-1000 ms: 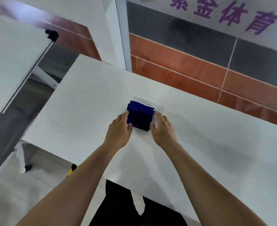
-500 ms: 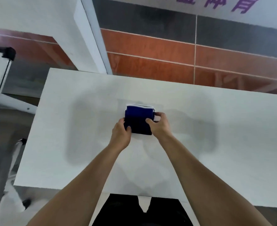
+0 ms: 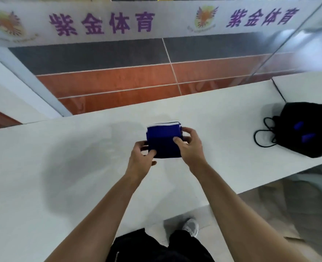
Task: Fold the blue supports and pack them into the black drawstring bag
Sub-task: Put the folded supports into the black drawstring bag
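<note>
both hands, left hand (image 3: pixel 141 156) and right hand (image 3: pixel 189 146), pinch the folded dark blue fabric support (image 3: pixel 164 141) above the white table (image 3: pixel 61 167); it may unfold on the way to the black drawstring bag (image 3: pixel 307 127) far right

Bright, diffuse light on the white table (image 3: pixel 232 144); a soft grey shadow pools left, wide-angle edges bend and smear

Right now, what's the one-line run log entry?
stage: folded, not bagged | left hand: grips blue supports, near-left corner | right hand: grips right edge | black drawstring bag: apart, far right
</note>
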Action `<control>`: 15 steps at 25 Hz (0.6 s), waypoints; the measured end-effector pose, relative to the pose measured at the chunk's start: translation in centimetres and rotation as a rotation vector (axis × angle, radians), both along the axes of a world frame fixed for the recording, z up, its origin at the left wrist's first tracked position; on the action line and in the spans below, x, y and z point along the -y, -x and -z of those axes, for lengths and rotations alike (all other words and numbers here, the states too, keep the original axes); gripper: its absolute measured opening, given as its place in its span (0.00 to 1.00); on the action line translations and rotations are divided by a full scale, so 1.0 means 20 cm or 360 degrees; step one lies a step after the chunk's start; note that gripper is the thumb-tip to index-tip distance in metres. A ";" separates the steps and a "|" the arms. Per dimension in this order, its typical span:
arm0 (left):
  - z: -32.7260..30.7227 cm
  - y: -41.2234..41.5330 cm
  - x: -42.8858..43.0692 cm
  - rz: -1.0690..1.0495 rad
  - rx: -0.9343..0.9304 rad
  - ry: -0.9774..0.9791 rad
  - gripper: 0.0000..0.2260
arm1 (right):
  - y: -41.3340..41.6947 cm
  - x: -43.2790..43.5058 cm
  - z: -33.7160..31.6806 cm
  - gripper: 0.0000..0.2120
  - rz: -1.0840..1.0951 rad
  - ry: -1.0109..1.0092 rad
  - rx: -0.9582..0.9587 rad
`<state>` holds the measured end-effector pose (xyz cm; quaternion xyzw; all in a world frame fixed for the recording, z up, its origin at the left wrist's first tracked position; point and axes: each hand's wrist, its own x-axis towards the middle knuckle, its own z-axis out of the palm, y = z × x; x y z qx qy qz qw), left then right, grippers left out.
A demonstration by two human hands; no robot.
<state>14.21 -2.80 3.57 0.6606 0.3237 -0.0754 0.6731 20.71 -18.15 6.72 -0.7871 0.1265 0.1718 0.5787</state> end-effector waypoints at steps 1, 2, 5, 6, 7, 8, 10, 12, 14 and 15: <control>-0.04 -0.03 0.13 0.0027 0.0011 0.0035 0.11 | 0.00 0.14 -0.04 0.17 0.0049 -0.0029 0.0027; -0.07 -0.06 0.26 0.0050 0.0007 0.0060 0.11 | 0.00 0.27 -0.06 0.17 0.0089 -0.0051 0.0050; -0.13 -0.12 0.70 0.0155 -0.0020 0.0103 0.09 | -0.01 0.70 -0.14 0.17 0.0185 -0.0105 0.0096; -0.15 -0.13 0.86 0.0202 -0.0006 0.0101 0.09 | -0.01 0.87 -0.16 0.18 0.0215 -0.0122 0.0110; -0.17 -0.15 1.01 0.0238 0.0010 0.0105 0.09 | -0.01 1.02 -0.18 0.18 0.0231 -0.0136 0.0122; -0.17 -0.15 1.15 0.0261 0.0011 0.0120 0.10 | -0.01 1.17 -0.18 0.18 0.0244 -0.0148 0.0121; -0.19 -0.17 1.41 0.0285 0.0004 0.0177 0.09 | -0.01 1.43 -0.19 0.17 0.0288 -0.0151 0.0124; -0.21 -0.22 1.66 0.0279 -0.0014 0.0266 0.08 | -0.02 1.68 -0.19 0.16 0.0336 -0.0133 0.0136; -0.22 -0.29 1.84 0.0251 0.0002 0.0321 0.08 | -0.05 1.87 -0.18 0.16 0.0366 -0.0131 0.0138; -0.22 -0.33 1.92 0.0257 0.0029 0.0294 0.08 | -0.09 1.95 -0.17 0.17 0.0386 -0.0136 0.0129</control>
